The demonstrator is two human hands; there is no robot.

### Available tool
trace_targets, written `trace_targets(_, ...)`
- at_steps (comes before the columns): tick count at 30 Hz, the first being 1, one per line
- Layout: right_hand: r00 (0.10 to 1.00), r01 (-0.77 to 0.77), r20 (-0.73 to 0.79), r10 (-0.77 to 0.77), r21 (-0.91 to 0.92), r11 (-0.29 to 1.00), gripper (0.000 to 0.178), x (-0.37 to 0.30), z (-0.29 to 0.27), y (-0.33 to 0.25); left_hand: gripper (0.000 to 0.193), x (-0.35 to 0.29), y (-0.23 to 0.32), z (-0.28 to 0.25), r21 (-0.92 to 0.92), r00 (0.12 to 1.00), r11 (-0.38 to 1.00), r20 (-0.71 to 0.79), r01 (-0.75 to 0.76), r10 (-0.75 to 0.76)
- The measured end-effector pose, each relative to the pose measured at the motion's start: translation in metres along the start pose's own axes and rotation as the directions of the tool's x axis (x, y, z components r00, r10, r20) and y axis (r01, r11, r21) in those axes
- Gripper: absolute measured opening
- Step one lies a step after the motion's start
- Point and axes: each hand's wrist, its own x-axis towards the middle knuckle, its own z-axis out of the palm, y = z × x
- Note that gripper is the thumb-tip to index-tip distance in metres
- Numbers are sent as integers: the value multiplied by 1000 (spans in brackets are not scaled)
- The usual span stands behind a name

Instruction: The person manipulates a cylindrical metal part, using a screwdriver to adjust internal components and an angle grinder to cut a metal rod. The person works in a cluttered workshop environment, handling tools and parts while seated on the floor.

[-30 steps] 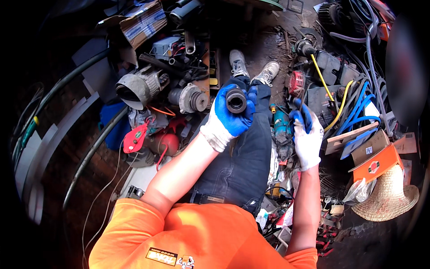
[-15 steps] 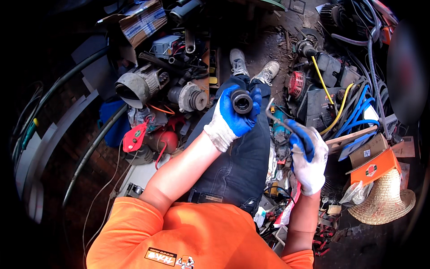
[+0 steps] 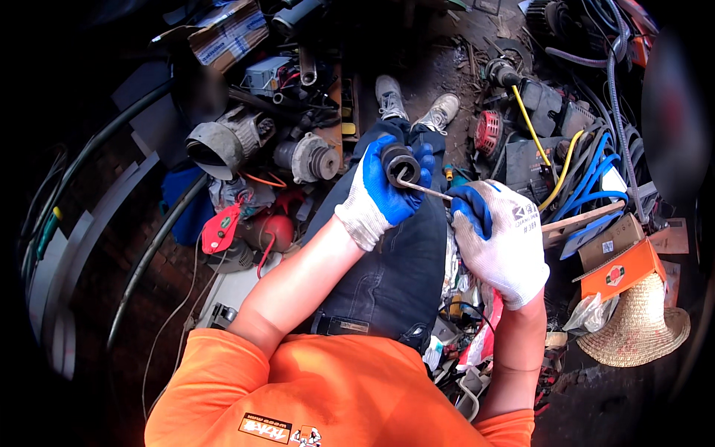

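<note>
Over my thighs, my left hand (image 3: 377, 192), in a white glove with blue coating, is wrapped round a dark hollow cylinder (image 3: 390, 159). Its open end faces up toward me. My right hand (image 3: 500, 237), in a matching glove, is closed on a thin bent metal rod (image 3: 430, 191) that reaches leftward. The rod's bent tip is at the cylinder's opening; how deep it goes in cannot be made out. The rod's other end is hidden in the right glove.
On the left lie a grey pulley part (image 3: 309, 158), a metal motor housing (image 3: 223, 145) and a red rounded tank (image 3: 269, 235). To the right are blue hoses (image 3: 596, 182), an orange box (image 3: 622, 274) and a straw hat (image 3: 637, 328). Small tools crowd the floor beside my right thigh.
My right hand has moved left and up toward my left hand, bringing the rod's tip from apart to the cylinder's opening. The left hand keeps its hold, nearly still.
</note>
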Motion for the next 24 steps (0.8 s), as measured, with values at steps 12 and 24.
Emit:
trace_targets(12, 993, 22, 119, 11, -272, 962, 24, 23, -5, -20, 27, 6, 3, -4, 6, 1000, 1000, 1, 28, -28)
trace_targets(24, 986, 165, 96, -138, -392, 905, 36, 26, -6, -8, 30, 5, 8, -11, 37, 987, 998, 148, 58, -63)
